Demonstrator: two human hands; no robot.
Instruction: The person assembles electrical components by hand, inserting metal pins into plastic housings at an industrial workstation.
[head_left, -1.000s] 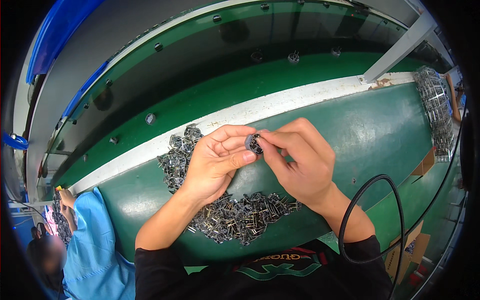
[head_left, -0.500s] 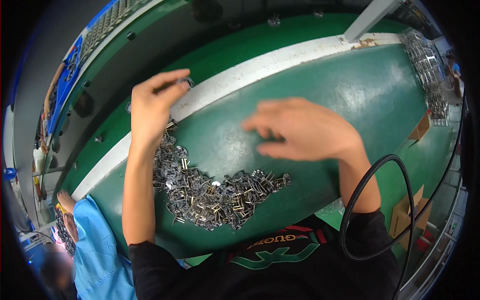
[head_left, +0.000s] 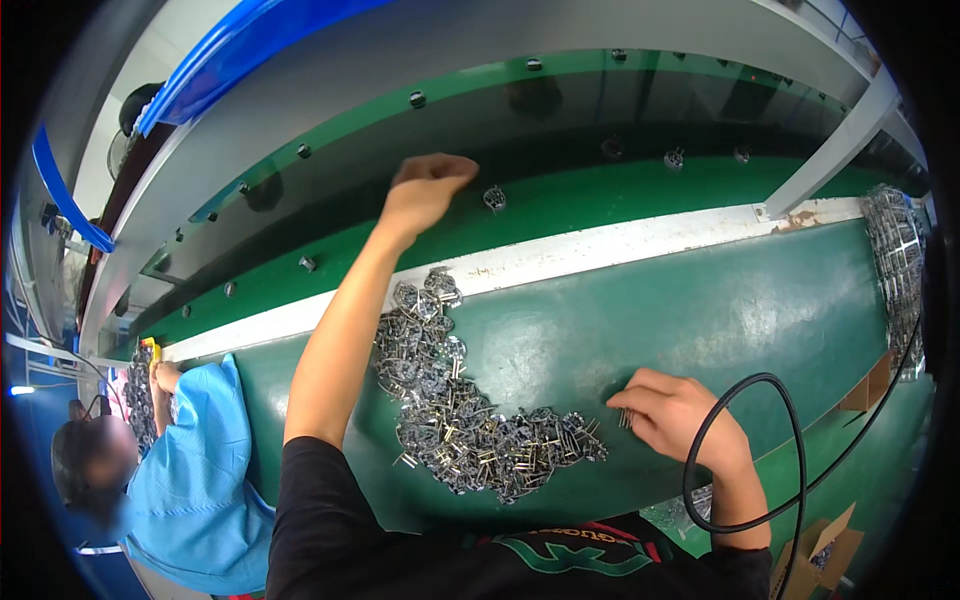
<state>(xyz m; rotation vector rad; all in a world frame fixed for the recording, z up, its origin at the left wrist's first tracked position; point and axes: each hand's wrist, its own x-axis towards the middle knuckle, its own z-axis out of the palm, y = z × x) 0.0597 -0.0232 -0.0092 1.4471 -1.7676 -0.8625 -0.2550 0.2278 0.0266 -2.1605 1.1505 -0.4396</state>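
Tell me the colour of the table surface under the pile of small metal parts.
Dark green table surface, with a white strip along its far edge; the head view shows it.

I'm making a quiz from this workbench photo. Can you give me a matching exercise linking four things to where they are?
Things:
1. person's left hand
2. person's right hand
3. heap of small shiny metal clips
4. single small metal part

Places:
A. spread across the green table, between the two arms
B. stretched far out over the green conveyor belt
C. near the body, fingertips at the heap's right end
D. alone on the belt, just right of the outstretched hand

Pairs: 1-B, 2-C, 3-A, 4-D
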